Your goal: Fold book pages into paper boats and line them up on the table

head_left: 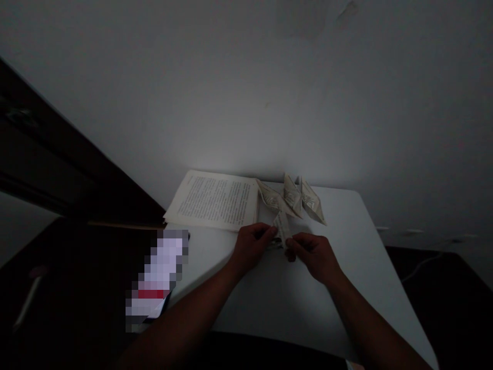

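Observation:
A narrow piece of folded printed paper (283, 228) is raised a little above the white table, pinched between both hands. My left hand (252, 244) grips its left side with thumb and fingers closed. On its lower right end, my right hand (311, 253) is closed in a pinch. Just beyond the hands stand three folded paper boats (292, 196) made of printed pages, side by side. A stack of loose printed pages (219, 198) lies to their left, near the wall. Something small under the held paper is too dark to make out.
The white table (370, 246) has rounded corners and stands against a pale wall (239, 92). At its left edge lies a phone (157, 280) with a lit, blurred screen. A dark door or frame (77, 149) rises on the left, and a cable (423, 262) runs at the right.

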Demonstrator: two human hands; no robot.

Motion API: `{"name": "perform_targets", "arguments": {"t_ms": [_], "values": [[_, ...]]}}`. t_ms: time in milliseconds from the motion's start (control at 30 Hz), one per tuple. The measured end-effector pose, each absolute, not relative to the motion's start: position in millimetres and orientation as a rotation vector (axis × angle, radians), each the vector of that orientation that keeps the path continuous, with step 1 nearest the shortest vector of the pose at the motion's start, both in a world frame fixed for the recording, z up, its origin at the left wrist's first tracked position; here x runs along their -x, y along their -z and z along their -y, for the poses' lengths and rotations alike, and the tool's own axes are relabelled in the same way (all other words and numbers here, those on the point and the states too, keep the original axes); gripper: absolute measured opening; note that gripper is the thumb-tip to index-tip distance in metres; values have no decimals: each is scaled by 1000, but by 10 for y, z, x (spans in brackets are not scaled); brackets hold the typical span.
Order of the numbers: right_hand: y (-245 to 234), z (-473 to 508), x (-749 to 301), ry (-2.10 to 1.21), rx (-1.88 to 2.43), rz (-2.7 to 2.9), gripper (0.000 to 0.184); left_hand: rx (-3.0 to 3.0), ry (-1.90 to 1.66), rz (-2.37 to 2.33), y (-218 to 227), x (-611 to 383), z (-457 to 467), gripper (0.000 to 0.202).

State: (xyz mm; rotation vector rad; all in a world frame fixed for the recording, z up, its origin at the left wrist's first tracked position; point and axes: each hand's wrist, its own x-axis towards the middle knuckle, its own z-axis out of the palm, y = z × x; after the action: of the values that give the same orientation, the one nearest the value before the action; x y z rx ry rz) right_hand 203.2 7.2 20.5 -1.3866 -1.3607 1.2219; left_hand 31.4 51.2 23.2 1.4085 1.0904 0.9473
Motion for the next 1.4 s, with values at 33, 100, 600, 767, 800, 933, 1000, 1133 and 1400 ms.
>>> {"name": "perform_targets", "arguments": {"t_ms": [33, 100, 600, 767, 800, 933, 1000, 1133, 1400], "values": [[-207, -72, -2033, -1221, 1384, 1357, 33, -1408, -954, -1079, -228, -312, -513, 30], [-208, -75, -2039, -1231, 1370, 1324, 32, -1390, -965, -1031, -217, -309, -512, 31], [-232, -77, -2030, -1233, 1344, 1248, 28, -1054, -834, -678, -176, -297, -538, 32], [-209, -77, -2025, -1159, 1376, 1293, 28, -1209, -869, -712, -224, -297, -516, 32], [-199, -77, -2024, -1144, 1381, 1291, 28, -1243, -882, -741, -235, -297, -508, 32], [-161, -84, -2020, -1108, 1398, 1280, 29, -1336, -876, -801, -240, -295, -481, 32], [-159, -89, -2017, -1112, 1392, 1266, 30, -1318, -858, -775, -215, -292, -477, 35], [-166, -107, -2005, -1139, 1337, 1204, 35, -1216, -842, -725, -165, -286, -484, 45], [-129, -101, -1993, -1097, 1348, 1256, 42, -1205, -836, -720, -203, -287, -489, 38]]}}
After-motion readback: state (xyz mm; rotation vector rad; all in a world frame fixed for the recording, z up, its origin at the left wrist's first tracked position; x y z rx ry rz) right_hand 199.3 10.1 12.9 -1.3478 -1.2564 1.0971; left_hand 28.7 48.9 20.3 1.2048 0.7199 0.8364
